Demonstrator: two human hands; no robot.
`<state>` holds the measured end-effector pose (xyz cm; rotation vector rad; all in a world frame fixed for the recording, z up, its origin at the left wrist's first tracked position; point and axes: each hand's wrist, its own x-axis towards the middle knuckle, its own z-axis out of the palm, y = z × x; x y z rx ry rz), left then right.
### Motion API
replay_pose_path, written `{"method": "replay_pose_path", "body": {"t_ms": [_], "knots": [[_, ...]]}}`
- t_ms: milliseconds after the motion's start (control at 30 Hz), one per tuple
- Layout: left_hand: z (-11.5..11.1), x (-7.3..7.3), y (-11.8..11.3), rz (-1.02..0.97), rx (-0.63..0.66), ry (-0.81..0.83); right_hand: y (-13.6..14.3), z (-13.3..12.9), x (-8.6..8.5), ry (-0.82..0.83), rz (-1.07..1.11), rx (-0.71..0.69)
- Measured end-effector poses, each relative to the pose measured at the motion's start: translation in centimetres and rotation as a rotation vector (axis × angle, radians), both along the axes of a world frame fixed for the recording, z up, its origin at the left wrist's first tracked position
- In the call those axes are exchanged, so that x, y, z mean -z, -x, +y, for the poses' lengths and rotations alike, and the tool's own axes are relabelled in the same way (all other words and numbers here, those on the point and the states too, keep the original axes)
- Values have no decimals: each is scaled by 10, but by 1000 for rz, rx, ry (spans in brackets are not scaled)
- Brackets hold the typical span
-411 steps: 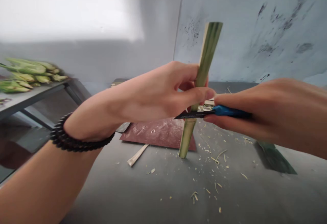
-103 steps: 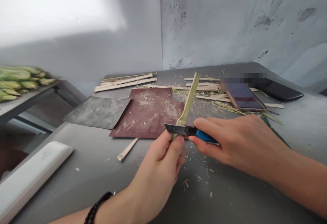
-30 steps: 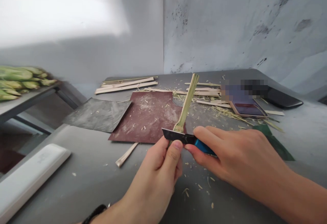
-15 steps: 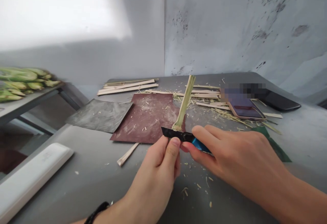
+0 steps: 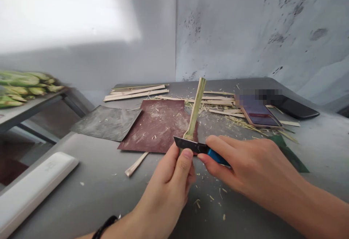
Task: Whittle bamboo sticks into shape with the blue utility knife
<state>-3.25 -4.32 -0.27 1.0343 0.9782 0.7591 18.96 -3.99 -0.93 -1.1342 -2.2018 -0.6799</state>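
Note:
A pale green bamboo strip point(image 5: 196, 106) points up and away from me, its lower end pinched by my left hand point(image 5: 173, 182). My right hand point(image 5: 248, 162) is closed around the blue handle of a utility knife point(image 5: 192, 145). The dark blade lies across the strip just below its knobby joint, close to my left thumb. Beyond my hands is a dark red sheet of sandpaper point(image 5: 160, 122) with pale dust and shavings on it. A grey sandpaper sheet point(image 5: 107, 122) lies beside it to the left.
Bamboo strips point(image 5: 136, 93) lie at the back, with more among shavings behind the knife. Two phones, one purple-screened point(image 5: 260, 113) and one black point(image 5: 298, 106), rest at the right near a green piece point(image 5: 293, 155). A white bar-shaped object point(image 5: 38, 188) occupies the left edge.
The knife has shifted slightly right and down, and its blade now shows a more tilted face. The bamboo strip's top has moved a little to the left.

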Motion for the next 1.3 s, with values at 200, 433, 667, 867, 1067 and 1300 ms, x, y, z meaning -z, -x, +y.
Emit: {"method": "replay_pose_path", "body": {"t_ms": [200,433,667,867,1067,1300], "knots": [[-2,3,-2,40,-30,-90,0,-3,-2,14,-12,2],[-2,-1,-9,55,-85,-151,4,-5,-3,-57,-42,81],[-7,5,-6,30,-61,-99,2,-4,0,49,-13,8],[-6,10,-2,42,-46,-88,0,-5,-1,60,2,-12],[-3,1,-5,57,-31,-136,-1,-6,-5,25,-31,-9],[1,-1,-5,101,-43,-148,7,-7,-12,-107,-71,81]]}}
